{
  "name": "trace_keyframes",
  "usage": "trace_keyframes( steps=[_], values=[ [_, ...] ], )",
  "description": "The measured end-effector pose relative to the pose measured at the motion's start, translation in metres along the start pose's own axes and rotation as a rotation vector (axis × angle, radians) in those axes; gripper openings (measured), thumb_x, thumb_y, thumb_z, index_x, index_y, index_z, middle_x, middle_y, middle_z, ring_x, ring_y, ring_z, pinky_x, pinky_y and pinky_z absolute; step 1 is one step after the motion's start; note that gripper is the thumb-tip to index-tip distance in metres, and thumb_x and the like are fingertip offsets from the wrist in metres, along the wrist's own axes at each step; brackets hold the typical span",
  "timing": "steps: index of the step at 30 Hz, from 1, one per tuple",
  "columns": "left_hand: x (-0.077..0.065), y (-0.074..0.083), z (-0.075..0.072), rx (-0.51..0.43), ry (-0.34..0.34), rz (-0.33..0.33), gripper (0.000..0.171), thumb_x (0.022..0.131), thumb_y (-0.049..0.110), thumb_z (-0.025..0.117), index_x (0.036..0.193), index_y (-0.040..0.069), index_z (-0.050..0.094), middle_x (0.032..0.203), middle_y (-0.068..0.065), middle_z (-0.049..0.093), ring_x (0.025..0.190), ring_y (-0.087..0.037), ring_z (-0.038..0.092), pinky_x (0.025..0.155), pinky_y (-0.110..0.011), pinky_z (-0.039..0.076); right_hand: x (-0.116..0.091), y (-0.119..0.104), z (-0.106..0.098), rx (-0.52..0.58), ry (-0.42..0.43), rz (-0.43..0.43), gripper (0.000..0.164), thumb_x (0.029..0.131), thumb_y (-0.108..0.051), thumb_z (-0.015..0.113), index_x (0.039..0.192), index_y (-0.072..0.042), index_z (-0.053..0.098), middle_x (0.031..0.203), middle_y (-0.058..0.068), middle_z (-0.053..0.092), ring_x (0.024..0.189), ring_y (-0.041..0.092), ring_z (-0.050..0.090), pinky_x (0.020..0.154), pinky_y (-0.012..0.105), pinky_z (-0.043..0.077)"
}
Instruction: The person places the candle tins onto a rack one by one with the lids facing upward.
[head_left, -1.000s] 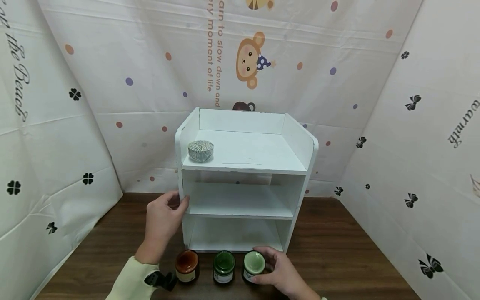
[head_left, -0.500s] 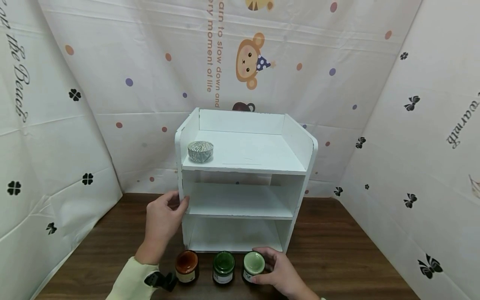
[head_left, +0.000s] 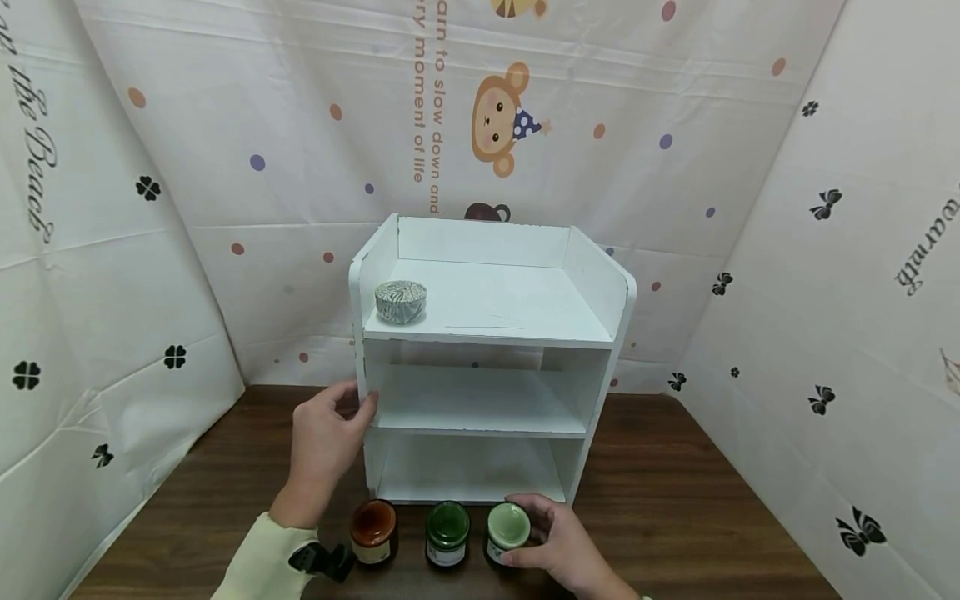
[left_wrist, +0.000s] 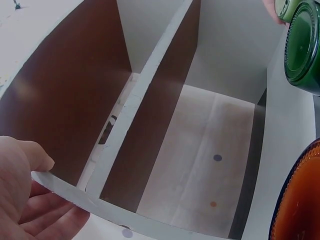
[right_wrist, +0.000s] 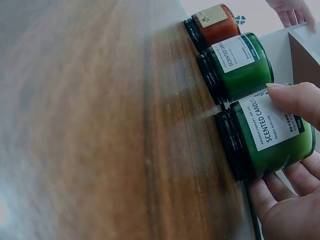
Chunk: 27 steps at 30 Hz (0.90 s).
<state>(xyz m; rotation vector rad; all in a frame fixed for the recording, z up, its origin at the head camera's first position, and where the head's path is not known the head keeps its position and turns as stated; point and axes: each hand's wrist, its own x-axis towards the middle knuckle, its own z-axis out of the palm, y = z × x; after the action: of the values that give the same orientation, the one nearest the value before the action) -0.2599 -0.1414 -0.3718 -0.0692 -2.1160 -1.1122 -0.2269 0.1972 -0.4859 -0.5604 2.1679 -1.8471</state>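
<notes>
My left hand (head_left: 330,429) grips the left side panel of a white wooden shelf (head_left: 480,433), thumb at the front edge and fingers behind the panel. With my right hand (head_left: 558,542) I hold a light green scented candle jar (head_left: 508,527) by its sides, thumb across the label. Black lid down, that jar (right_wrist: 275,135) stands on the table. Beside it are a dark green candle jar (head_left: 447,533) and an amber candle jar (head_left: 373,532), also on their lids, in a row before the shelf. A patterned round tin (head_left: 401,302) sits at the top shelf's front left.
The brown wooden table (head_left: 675,500) carries the shelf and jars. White printed cloth (head_left: 300,167) hangs behind and on both sides. The shelf's middle board (head_left: 480,404) and bottom board (head_left: 472,475) lie under the top one. Its back is partly open.
</notes>
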Motion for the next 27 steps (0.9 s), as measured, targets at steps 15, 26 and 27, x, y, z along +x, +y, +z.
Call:
trace_keyframes(
  steps=[15, 26, 27],
  values=[
    [-0.0002, 0.0019, -0.0008, 0.006, -0.008, -0.01, 0.021, 0.092, 0.016, 0.075, 0.106, 0.001, 0.077, 0.098, -0.019, 0.079, 0.084, -0.032, 0.078, 0.07, -0.047, 0.064, -0.0019, -0.0028, 0.0005, 0.026, -0.02, 0.003, 0.069, 0.08, -0.005, 0.086, 0.139, 0.009, 0.053, 0.134, 0.022, 0.063, 0.112, 0.013, 0.067, 0.094, 0.019, 0.053],
    [-0.0008, 0.001, -0.0005, 0.006, -0.02, -0.024, 0.022, 0.092, 0.016, 0.075, 0.108, 0.001, 0.077, 0.099, -0.019, 0.079, 0.086, -0.032, 0.078, 0.072, -0.048, 0.064, -0.0045, -0.0049, 0.0007, 0.008, -0.024, -0.035, 0.069, 0.08, -0.006, 0.086, 0.139, 0.009, 0.053, 0.134, 0.027, 0.061, 0.111, 0.009, 0.067, 0.095, 0.019, 0.053],
    [-0.0008, 0.001, -0.0004, 0.005, -0.019, -0.023, 0.022, 0.092, 0.016, 0.075, 0.108, 0.001, 0.077, 0.099, -0.019, 0.079, 0.086, -0.031, 0.078, 0.072, -0.048, 0.064, -0.0047, -0.0054, 0.0008, 0.008, -0.022, -0.034, 0.069, 0.08, -0.006, 0.086, 0.139, 0.009, 0.053, 0.134, 0.027, 0.061, 0.111, 0.009, 0.067, 0.095, 0.019, 0.053]
  ],
)
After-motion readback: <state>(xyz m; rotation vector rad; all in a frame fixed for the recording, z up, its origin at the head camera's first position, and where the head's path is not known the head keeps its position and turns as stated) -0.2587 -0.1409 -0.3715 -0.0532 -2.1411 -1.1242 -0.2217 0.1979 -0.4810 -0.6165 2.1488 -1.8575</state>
